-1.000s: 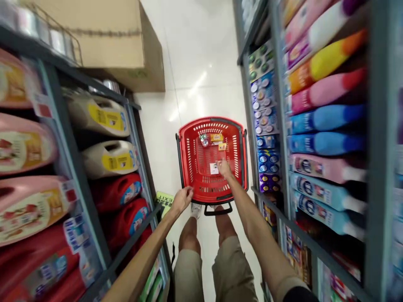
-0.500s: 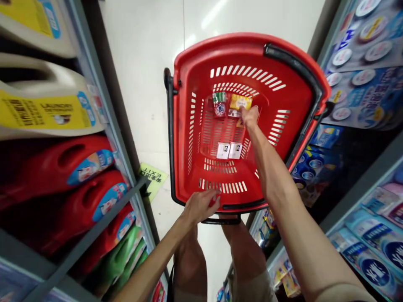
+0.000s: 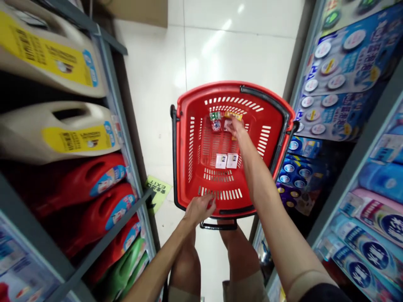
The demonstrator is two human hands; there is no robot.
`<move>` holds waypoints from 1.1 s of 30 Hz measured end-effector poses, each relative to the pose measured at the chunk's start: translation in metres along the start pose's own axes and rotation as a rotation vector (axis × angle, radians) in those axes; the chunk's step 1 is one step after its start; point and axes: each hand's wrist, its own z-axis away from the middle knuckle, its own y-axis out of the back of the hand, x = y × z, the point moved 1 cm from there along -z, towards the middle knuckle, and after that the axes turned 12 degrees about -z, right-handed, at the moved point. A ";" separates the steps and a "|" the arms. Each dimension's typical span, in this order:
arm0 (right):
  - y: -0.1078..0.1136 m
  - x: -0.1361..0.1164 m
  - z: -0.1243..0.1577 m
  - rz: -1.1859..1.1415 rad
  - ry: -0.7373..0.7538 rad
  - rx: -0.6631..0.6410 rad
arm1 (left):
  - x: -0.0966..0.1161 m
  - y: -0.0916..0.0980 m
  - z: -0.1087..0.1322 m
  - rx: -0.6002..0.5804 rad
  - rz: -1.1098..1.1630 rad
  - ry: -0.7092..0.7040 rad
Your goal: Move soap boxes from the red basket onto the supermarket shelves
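A red plastic shopping basket (image 3: 220,208) rests on the floor in front of my legs. My right hand (image 3: 236,125) reaches down inside it, fingers closed at a small pinkish-brown pack (image 3: 227,124). Just behind those fingers is a yellow box (image 3: 234,115), partly covered by the hand. To the left sits a small red-and-green pack (image 3: 215,121). Nearer me, one white box (image 3: 221,161) lies beside a second white box (image 3: 232,161). My left hand (image 3: 199,208) is at the basket's near rim, loosely curled with thumb and fingers apart, and holds nothing visible.
Shelving on the left carries beige laundry jugs (image 3: 75,136), red jugs (image 3: 103,180) and green ones (image 3: 130,260). Blue packs (image 3: 333,75) fill the right shelves. A green exit sign (image 3: 158,191) marks the floor, and a cardboard box (image 3: 141,11) stands ahead.
The basket appears smaller and lower in view. My right hand has shifted from the yellow box's near edge to the pinkish-brown pack. My left hand stays at the rim.
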 end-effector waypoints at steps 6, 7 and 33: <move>-0.002 0.008 -0.046 -0.131 -0.004 0.105 | 0.001 -0.005 0.005 0.027 -0.061 0.013; 0.000 0.009 -0.055 -0.140 0.002 0.118 | 0.001 -0.006 0.006 0.045 -0.068 0.006; 0.080 0.038 0.265 -0.330 0.406 -0.006 | 0.022 0.044 0.004 0.317 0.691 0.428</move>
